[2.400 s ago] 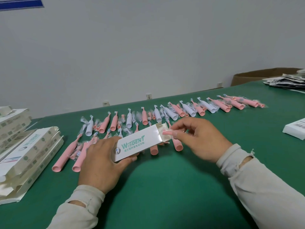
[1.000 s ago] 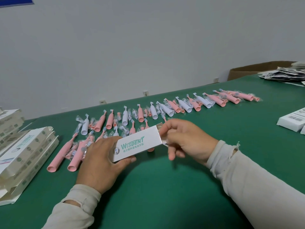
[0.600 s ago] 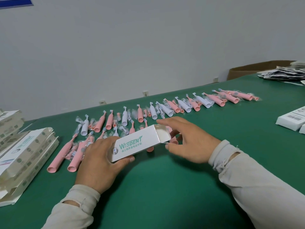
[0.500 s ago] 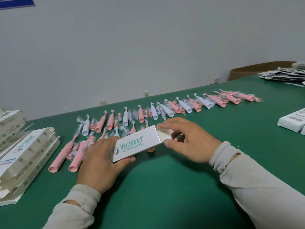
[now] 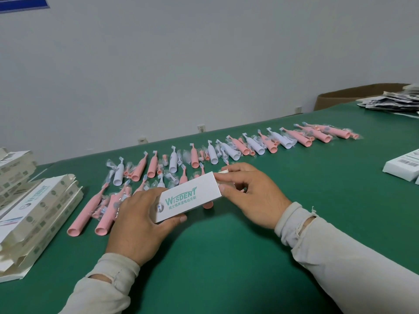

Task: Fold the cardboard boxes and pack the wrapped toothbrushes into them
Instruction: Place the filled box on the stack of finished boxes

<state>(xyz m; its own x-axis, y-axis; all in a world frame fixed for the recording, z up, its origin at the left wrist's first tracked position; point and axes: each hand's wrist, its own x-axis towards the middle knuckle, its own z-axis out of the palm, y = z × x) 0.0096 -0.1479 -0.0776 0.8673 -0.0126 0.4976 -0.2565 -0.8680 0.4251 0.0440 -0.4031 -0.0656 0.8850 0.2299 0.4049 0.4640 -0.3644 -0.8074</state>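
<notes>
Flat box stack [image 5: 34, 214] at surface [image 5: 226, 268] left edge, left hand [image 5: 138, 220] grips white box [image 5: 188, 198] mid-surface, right hand [image 5: 249, 196] pinches its end flap, wrapped toothbrushes [image 5: 226, 150] in a row just behind, packed boxes [image 5: 402, 166] right edge, paper pile [image 5: 390, 103] far-right corner.

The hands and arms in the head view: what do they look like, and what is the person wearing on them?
Both hands, the left hand and the right hand, are bare: no gloves, rings or watch show. Each arm wears a long off-white sleeve. The left sleeve ends in a bunched cuff. The right sleeve has a frayed cuff with loose threads and a small tear near the wrist.
</notes>
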